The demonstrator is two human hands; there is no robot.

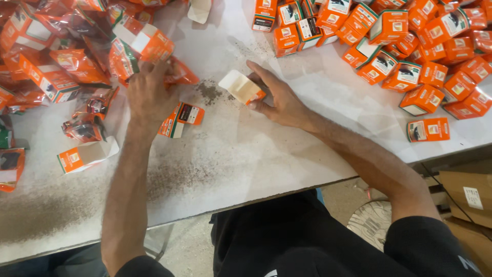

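I see the right hand (279, 100) resting on the white desk (241, 159), its grip closed around a small orange carton (243, 88) whose white end flap stands open and faces away from the wrist; thumb and fingers brace the carton's lower end, which appears to keep the open mouth accessible. The left hand (148, 95) lies palm-down, fingers spread and holding nothing, fingertips touching an orange foil sachet (179, 74) at the edge of the sachet heap (56, 56) on the left. A flattened orange carton (180, 117) lies just beside that hand, another open carton (87, 154) nearer the desk edge. Closed cartons (410, 46) are piled well apart at the upper right, so loose and finished stock stay on opposite sides. Dark powder (207, 92) dusts the desk between the hands.

The carton's contents are hidden from view. Both heaps are cut off by the frame, and the left palm covers whatever lies beneath it.
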